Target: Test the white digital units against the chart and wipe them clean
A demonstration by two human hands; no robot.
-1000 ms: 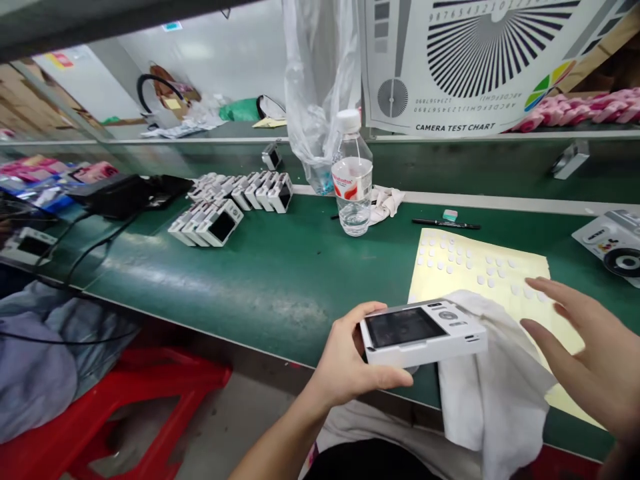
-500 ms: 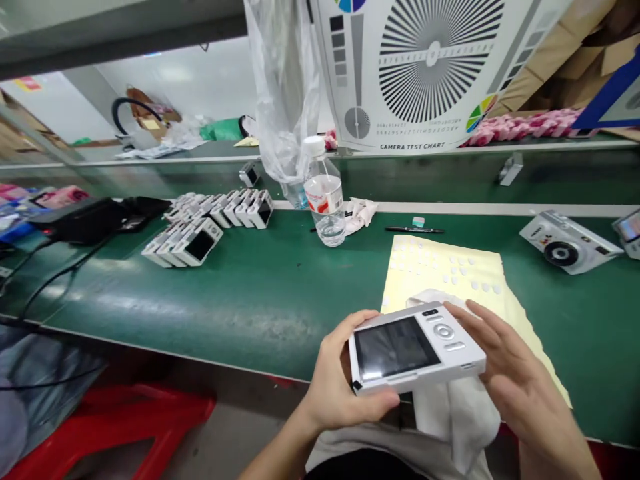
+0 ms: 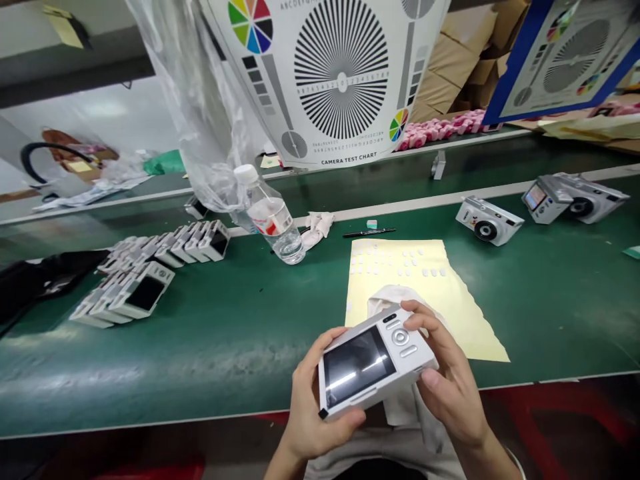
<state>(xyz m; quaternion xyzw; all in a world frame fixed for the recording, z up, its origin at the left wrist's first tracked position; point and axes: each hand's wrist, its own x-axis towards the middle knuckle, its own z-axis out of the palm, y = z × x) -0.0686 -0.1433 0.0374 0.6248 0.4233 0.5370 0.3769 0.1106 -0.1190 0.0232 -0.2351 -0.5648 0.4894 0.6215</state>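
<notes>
A white and silver camera point(image 3: 370, 363) is held screen side up between my two hands, its dark screen catching a bright reflection. My left hand point(image 3: 313, 393) grips the camera's left end, thumb along the lower edge. At the right end, my right hand point(image 3: 447, 373) has its fingers at the top by the buttons and its thumb at the lower corner. A white cloth point(image 3: 395, 293) lies partly behind and below the camera. Beyond it is a yellow sheet point(image 3: 465, 313) with rows of small pale pieces.
Rows of white cameras point(image 3: 145, 290) stand at left. A water bottle point(image 3: 275, 220), crumpled tissue point(image 3: 317, 227) and black pen point(image 3: 369, 233) lie farther back. Another camera point(image 3: 490, 221) sits at right. A test chart point(image 3: 345, 80) hangs above the shelf.
My right hand has closed onto the camera's right end, where its fingers were apart before. The camera is tilted more, and the view has swung to the right.
</notes>
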